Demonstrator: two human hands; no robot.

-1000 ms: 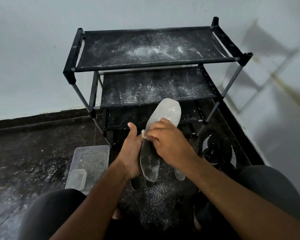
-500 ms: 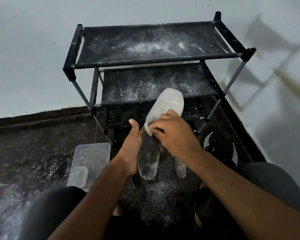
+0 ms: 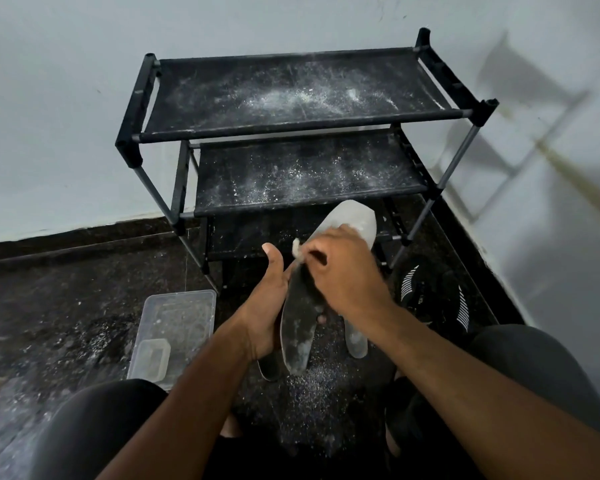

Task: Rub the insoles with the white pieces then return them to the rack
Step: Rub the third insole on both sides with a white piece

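My left hand (image 3: 264, 306) holds a dark insole (image 3: 297, 337) from its left side, thumb up, toe end pointing away and whitened. My right hand (image 3: 340, 271) lies across the insole's middle and pinches a small white piece (image 3: 297, 249) against its surface. The black three-shelf rack (image 3: 291, 133) stands straight ahead against the wall, its shelves dusted with white powder. On the floor below my hands lie two more insoles: a pale one (image 3: 355, 339) to the right and a dark one (image 3: 269, 367) partly hidden under the held one.
A clear plastic tub (image 3: 174, 327) with a smaller lid or box inside sits on the floor at left. A black shoe with white stripes (image 3: 430, 299) lies at right by the wall corner. White powder covers the dark floor between my knees.
My right hand with the white piece has slid up along the insole toward the toe. The left hand keeps its hold.
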